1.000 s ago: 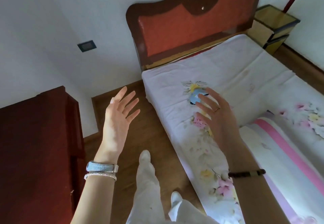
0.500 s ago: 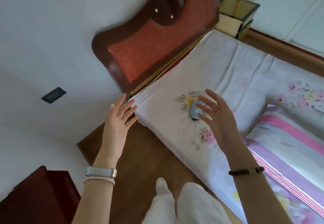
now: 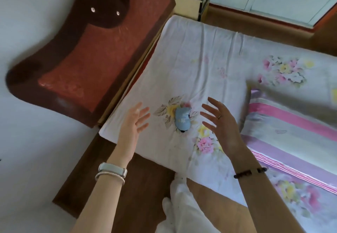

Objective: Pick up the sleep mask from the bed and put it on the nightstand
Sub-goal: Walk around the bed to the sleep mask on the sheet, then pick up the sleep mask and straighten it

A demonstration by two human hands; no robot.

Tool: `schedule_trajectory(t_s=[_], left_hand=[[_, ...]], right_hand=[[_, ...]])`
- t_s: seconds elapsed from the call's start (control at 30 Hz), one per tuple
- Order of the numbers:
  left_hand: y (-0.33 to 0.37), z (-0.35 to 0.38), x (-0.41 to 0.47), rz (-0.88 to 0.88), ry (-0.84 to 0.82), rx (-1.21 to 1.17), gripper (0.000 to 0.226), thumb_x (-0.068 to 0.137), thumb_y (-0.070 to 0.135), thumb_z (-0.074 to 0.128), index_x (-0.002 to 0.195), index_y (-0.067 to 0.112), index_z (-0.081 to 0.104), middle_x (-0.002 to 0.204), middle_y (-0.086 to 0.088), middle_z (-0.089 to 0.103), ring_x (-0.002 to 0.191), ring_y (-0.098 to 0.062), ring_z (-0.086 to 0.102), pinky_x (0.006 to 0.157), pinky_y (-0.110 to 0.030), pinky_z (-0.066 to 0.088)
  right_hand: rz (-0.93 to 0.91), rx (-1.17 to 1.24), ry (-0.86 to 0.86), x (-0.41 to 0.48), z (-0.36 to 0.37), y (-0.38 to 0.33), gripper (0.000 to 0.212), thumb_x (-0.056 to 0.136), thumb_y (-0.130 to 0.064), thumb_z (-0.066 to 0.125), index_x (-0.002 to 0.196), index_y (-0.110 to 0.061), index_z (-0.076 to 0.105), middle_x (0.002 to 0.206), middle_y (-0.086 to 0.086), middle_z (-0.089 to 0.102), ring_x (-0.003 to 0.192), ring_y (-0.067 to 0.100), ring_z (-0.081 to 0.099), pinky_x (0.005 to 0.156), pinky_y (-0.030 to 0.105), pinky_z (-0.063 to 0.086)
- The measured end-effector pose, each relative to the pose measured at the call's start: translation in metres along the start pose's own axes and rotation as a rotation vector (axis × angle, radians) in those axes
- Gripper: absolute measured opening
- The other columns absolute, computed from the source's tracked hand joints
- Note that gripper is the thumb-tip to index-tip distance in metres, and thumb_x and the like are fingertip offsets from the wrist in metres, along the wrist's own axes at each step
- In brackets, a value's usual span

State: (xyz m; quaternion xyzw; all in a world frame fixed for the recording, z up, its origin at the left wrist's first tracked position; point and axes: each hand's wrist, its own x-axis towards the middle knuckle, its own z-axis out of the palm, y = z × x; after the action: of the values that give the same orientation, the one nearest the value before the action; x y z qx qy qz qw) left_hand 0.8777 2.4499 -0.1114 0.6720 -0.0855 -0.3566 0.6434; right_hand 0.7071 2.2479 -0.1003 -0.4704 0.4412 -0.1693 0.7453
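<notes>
Nearest the camera, the left hand [image 3: 134,123] and right hand [image 3: 221,123] are raised over the bed [image 3: 200,64], both fully open with fingers spread and holding nothing. Between the two hands, slightly beyond the fingertips and untouched by either, the light-blue sleep mask [image 3: 182,120] lies on the floral sheet. Farther beyond the right hand, past the head corner of the bed, stands the nightstand [image 3: 189,4].

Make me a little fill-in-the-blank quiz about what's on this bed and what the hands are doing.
1. The sleep mask is light ____ in colour.
2. It lies on the ____, between the left hand and the right hand.
3. Both hands are ____, touching nothing.
4. The ring is on the ____ hand.

Missing words: blue; bed; open; right
</notes>
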Motion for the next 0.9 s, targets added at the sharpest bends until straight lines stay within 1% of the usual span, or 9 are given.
schedule_trajectory(t_s=[0.1,0.27,0.37,0.47,0.53,0.6,0.67,0.77,0.9], left_hand=[[-0.016,0.012,0.048,-0.055,-0.062,0.071,0.041,0.088,0.055,0.051,0.126,0.041,0.056,0.129,0.008,0.067,0.120,-0.012,0.063,0.104,-0.043,0.047],[-0.059,0.031,0.120,-0.132,-0.110,0.151,0.056,0.076,0.065,0.067,0.127,0.043,0.056,0.130,0.010,0.065,0.118,-0.005,0.063,0.100,-0.034,0.051],[-0.094,0.039,0.154,-0.174,-0.130,0.190,0.058,0.083,0.048,0.071,0.136,0.033,0.052,0.131,0.010,0.063,0.120,-0.005,0.061,0.098,-0.029,0.052],[-0.141,0.048,0.189,-0.254,-0.118,0.214,0.054,0.090,0.025,0.070,0.140,0.022,0.050,0.133,0.001,0.061,0.122,-0.010,0.059,0.104,-0.033,0.048],[-0.170,0.054,0.209,-0.299,-0.115,0.224,0.047,0.089,0.020,0.072,0.132,0.024,0.054,0.127,0.002,0.063,0.118,-0.008,0.059,0.099,-0.026,0.049],[-0.196,0.059,0.227,-0.326,-0.119,0.225,0.036,0.088,0.014,0.072,0.117,0.029,0.059,0.117,0.007,0.064,0.108,-0.001,0.061,0.083,-0.013,0.052],[-0.223,0.062,0.245,-0.355,-0.120,0.241,0.037,0.087,0.009,0.072,0.120,0.021,0.059,0.115,0.005,0.065,0.103,-0.002,0.061,0.074,-0.010,0.052],[-0.254,0.064,0.266,-0.364,-0.134,0.279,0.050,0.087,0.002,0.071,0.133,0.006,0.054,0.122,-0.005,0.063,0.100,-0.001,0.062,0.074,-0.010,0.053],[-0.282,0.066,0.286,-0.352,-0.162,0.274,0.049,0.087,-0.001,0.069,0.131,0.012,0.053,0.119,0.002,0.064,0.092,0.013,0.066,0.077,-0.011,0.053]], right_hand=[[0.054,-0.008,0.020,0.042,-0.002,0.009,0.034,0.094,-0.049,0.050,0.120,-0.037,0.068,0.123,-0.006,0.072,0.112,0.016,0.068,0.100,0.041,0.050],[0.126,-0.032,0.052,0.111,-0.014,0.038,0.037,0.100,-0.044,0.045,0.129,-0.029,0.063,0.129,0.000,0.067,0.116,0.021,0.065,0.103,0.043,0.048],[0.177,-0.068,0.063,0.143,-0.020,0.057,0.034,0.100,-0.039,0.048,0.128,-0.026,0.062,0.127,0.002,0.067,0.118,0.025,0.064,0.100,0.041,0.048],[0.212,-0.157,0.081,0.177,-0.028,0.087,0.029,0.099,-0.028,0.054,0.127,-0.025,0.062,0.127,0.006,0.067,0.117,0.024,0.064,0.098,0.040,0.048],[0.232,-0.196,0.085,0.199,-0.034,0.111,0.030,0.099,-0.023,0.055,0.129,-0.024,0.061,0.123,0.004,0.066,0.113,0.022,0.063,0.095,0.039,0.049],[0.249,-0.226,0.085,0.220,-0.037,0.136,0.032,0.099,-0.020,0.056,0.131,-0.022,0.059,0.115,0.000,0.066,0.108,0.020,0.062,0.089,0.036,0.051],[0.273,-0.239,0.089,0.240,-0.040,0.161,0.033,0.099,-0.019,0.056,0.132,-0.020,0.058,0.112,-0.001,0.065,0.105,0.019,0.061,0.083,0.033,0.051],[0.317,-0.230,0.094,0.266,-0.039,0.194,0.034,0.099,-0.018,0.056,0.133,-0.019,0.057,0.116,0.002,0.063,0.106,0.020,0.060,0.077,0.029,0.049],[0.348,-0.202,0.110,0.291,-0.037,0.229,0.035,0.099,-0.014,0.054,0.133,-0.019,0.055,0.120,0.006,0.062,0.106,0.020,0.059,0.075,0.026,0.048]])
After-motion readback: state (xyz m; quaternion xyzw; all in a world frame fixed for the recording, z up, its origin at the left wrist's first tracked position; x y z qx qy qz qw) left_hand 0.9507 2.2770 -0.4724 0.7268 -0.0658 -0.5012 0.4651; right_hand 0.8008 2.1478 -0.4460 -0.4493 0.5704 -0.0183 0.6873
